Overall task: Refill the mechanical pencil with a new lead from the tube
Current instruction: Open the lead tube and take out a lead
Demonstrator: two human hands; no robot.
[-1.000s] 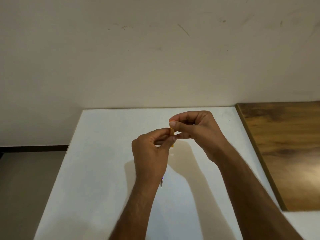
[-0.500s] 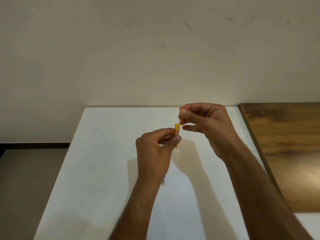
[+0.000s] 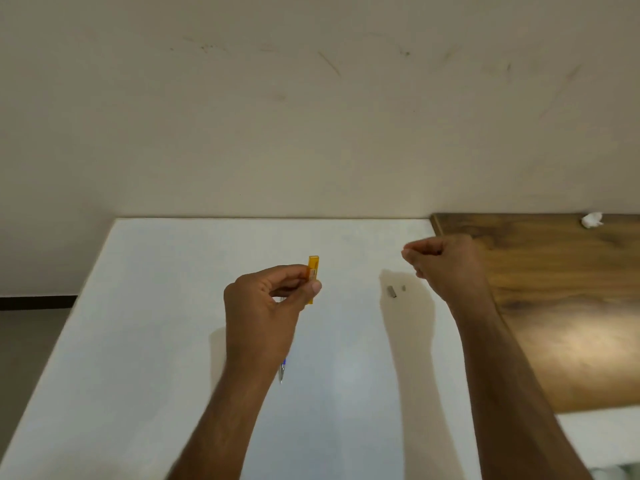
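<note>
**Lead tube held upright in left hand, right hand drawn aside**

Lead tube (image 3: 313,277): small, amber, translucent. Stands roughly upright above the white bench (image 3: 173,306), pinched between thumb and fingers of the left hand (image 3: 266,306). Upper end of the tube shows clear above the fingertips; lower end pokes out below the thumb.

Mechanical pencil (image 3: 282,370): only its tip and a bit of blue barrel are visible, sticking out beneath the left wrist. Cannot tell whether the left hand also grips it or it lies on the bench.

Right hand (image 3: 443,263): raised well to the right of the tube, fingers curled in, thumb and forefinger tips pressed together. Cannot tell whether anything is pinched there; too small to see.

Two small grey pieces (image 3: 396,291) lie on the bench in the right hand's shadow, just beside each other.

Wooden surface (image 3: 554,306) adjoins the bench on the right; a crumpled white scrap (image 3: 592,220) sits at its far edge by the wall.
</note>
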